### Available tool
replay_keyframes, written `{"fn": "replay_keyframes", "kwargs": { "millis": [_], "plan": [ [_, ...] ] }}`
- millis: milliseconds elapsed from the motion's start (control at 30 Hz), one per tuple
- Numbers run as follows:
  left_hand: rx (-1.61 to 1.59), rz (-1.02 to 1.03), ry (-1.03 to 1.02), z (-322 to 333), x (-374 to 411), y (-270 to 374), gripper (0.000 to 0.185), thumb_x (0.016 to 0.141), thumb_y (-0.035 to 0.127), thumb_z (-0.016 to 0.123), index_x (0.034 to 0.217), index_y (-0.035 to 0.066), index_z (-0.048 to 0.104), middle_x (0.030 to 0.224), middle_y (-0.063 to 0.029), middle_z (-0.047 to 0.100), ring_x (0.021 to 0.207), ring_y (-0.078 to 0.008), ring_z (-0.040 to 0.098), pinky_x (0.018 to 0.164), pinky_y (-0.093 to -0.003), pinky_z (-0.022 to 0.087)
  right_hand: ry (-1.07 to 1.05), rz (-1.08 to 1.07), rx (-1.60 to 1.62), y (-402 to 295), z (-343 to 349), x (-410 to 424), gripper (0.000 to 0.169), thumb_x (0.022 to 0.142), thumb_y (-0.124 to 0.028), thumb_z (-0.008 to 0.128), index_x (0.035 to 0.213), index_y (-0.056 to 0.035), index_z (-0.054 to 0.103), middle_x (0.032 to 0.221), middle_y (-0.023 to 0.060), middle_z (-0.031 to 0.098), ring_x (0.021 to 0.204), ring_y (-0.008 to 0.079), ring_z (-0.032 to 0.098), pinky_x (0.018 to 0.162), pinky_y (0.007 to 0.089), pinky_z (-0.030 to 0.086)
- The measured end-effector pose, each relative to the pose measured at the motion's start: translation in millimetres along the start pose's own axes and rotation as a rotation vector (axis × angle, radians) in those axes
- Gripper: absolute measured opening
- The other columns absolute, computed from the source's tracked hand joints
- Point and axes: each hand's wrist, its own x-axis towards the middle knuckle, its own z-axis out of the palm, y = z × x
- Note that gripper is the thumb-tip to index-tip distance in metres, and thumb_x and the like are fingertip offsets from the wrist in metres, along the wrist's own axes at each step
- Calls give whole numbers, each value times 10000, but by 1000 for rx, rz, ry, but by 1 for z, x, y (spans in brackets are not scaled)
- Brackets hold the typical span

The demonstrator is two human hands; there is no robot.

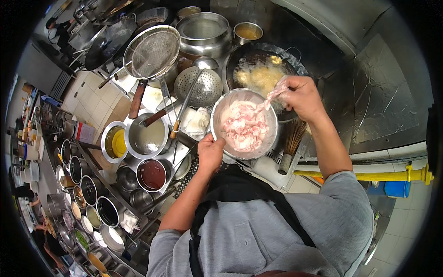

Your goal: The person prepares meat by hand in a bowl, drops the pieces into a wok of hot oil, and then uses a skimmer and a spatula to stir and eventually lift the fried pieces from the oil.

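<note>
My left hand (211, 154) grips the near left rim of a metal bowl (216, 121). Inside lie pale pink strips of raw meat (245, 126) in a whitish coating. Pinched in my right hand (301, 95) is a stretched strip of coated meat (277, 91), over the bowl's far right rim. Just beyond that hand is a wok (235, 59) of bubbling oil. Pale golden pieces (259, 78) fry in it, with one lone piece (276, 59) near its far side. The hand covers part of the wok's near side.
Left of the wok rest a perforated ladle (199, 88) and a round mesh strainer (152, 52). A bamboo wok brush (290, 149) lies right of the bowl. Pots of liquid, including dark red sauce (153, 174), stand at left. Other people (57, 34) work farther off.
</note>
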Motion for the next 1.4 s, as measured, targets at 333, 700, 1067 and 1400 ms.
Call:
{"fn": "replay_keyframes", "kwargs": {
  "millis": [333, 700, 1067, 1400],
  "plan": [
    [-56, -60, -6, 8, 7, -18, 189, 758, -25, 527, 898, -3, 652, 728, -19, 631, 497, -64, 483, 449, -219, 358, 331, -51, 8, -40, -86, 29, 98, 833, -80, 567, 848, -13, 637, 692, 24, 611, 519, 62, 481, 460, 203, 373],
    [11, -145, 44, 10, -6, 2, 226, 770, -52, 515, 943, -65, 661, 878, -75, 682, 724, -118, 619, 694, -234, 486, 139, 406, -9, 240, -72, 48, 128, 840, -4, 566, 917, 23, 664, 817, 75, 675, 707, 128, 636, 590, 214, 496],
    [36, -151, -157, 8, 6, 14, 174, 774, -17, 531, 877, -37, 670, 798, -37, 663, 629, -81, 558, 595, -220, 445, -531, 46, -1128, 79, 64, -8, 293, 721, -195, 676, 993, -87, 664, 894, 141, 658, 889, 323, 628, 793, 425, 492],
    [-13, -223, -218, 12, 22, -7, 172, 778, 13, 542, 879, -38, 671, 787, -40, 656, 657, -89, 562, 602, -225, 441, 55, 119, -643, 52, -18, 7, 160, 737, -76, 714, 870, 0, 666, 733, 73, 664, 662, 98, 597, 621, 247, 482]
  ]
}}
